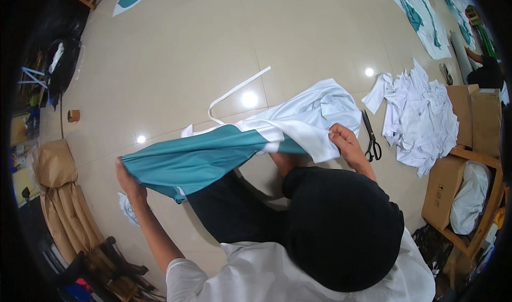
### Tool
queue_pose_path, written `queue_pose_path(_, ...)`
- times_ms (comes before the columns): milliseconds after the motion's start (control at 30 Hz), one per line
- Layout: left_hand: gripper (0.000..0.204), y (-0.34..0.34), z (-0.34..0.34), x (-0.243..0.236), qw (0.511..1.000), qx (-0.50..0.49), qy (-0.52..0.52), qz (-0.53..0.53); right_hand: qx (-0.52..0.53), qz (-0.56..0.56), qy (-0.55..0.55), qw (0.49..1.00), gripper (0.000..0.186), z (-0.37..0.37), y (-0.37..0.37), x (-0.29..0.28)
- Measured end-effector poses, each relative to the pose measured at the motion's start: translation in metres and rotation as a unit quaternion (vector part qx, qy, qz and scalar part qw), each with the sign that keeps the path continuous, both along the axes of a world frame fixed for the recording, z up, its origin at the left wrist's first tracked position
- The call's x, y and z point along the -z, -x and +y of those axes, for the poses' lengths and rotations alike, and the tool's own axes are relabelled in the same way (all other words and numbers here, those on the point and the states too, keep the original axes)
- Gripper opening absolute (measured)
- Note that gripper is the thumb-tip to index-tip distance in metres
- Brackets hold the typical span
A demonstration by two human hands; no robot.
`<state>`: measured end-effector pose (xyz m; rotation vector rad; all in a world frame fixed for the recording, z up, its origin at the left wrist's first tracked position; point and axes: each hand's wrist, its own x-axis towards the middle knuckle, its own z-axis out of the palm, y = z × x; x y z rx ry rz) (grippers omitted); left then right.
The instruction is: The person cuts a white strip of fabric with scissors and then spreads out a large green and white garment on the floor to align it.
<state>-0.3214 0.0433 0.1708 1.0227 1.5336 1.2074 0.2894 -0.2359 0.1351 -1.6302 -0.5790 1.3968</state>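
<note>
A: Where does the widest passage lie?
B: Across the tiled floor [176, 46] beyond the teal-and-white cloth [197, 155], where a white strip [234, 92] crosses the near part.
A: What limits the right hand [346, 144]?
B: Black scissors [370, 135] just beside it, then the white cloth pile [418, 112], backed by cardboard boxes [460, 110].
A: And the left hand [130, 183]?
B: Tiles extend leftward to the brown paper bundle [57, 164]; a crumpled cloth [127, 208] lies near the left forearm [157, 232].

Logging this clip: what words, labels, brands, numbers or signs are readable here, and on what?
No text can be read.
Lower cardboard box at right: small dark printed marks, too small to make out.
Teal and white cloth being held: no lettering visible.
</note>
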Motion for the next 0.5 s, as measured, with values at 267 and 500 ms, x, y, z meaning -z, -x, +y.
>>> queue_pose_path(267,0.041,0.042,-0.128,-0.160,0.872,0.306,-0.180,-0.336,-0.244,-0.317,-0.225,0.889,0.028,0.182,0.050,0.029)
queue_pose_path(500,0.052,-0.037,-0.183,-0.108,0.893,0.310,0.269,0.183,-0.303,-0.535,-0.324,0.719,0.035,0.275,0.167,0.118)
